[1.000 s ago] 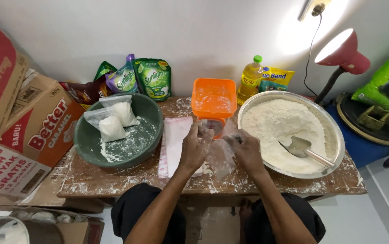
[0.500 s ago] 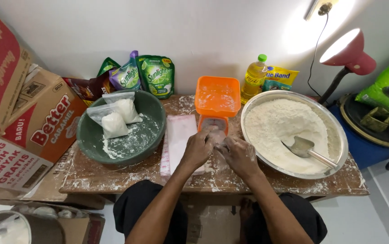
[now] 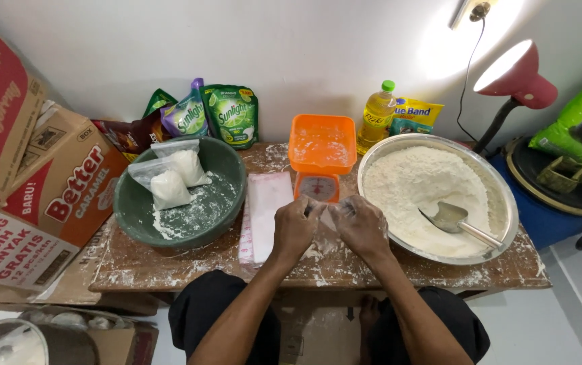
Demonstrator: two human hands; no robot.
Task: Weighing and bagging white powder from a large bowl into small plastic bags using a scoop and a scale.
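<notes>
My left hand [image 3: 295, 228] and my right hand [image 3: 358, 225] both grip a small clear plastic bag of flour [image 3: 326, 230] held just above the wooden table [image 3: 135, 267], in front of the orange kitchen scale [image 3: 321, 152]. The bag's top is pinched between my fingers. A stack of empty clear bags [image 3: 264, 213] lies to the left of my hands. To the right stands a wide metal basin of flour [image 3: 436, 192] with a metal scoop [image 3: 456, 220] resting in it. On the left, a green bowl [image 3: 220, 165] holds two filled bags [image 3: 169, 177].
Detergent pouches [image 3: 213, 115], an oil bottle [image 3: 377, 115] and a yellow packet line the back wall. Cardboard boxes [image 3: 31, 182] are stacked on the left. A red desk lamp [image 3: 514, 81] and a blue drum [image 3: 547, 216] stand to the right. Flour dusts the tabletop.
My hands and the bag have come down from the scale's tray toward the table's front edge, closer to me.
</notes>
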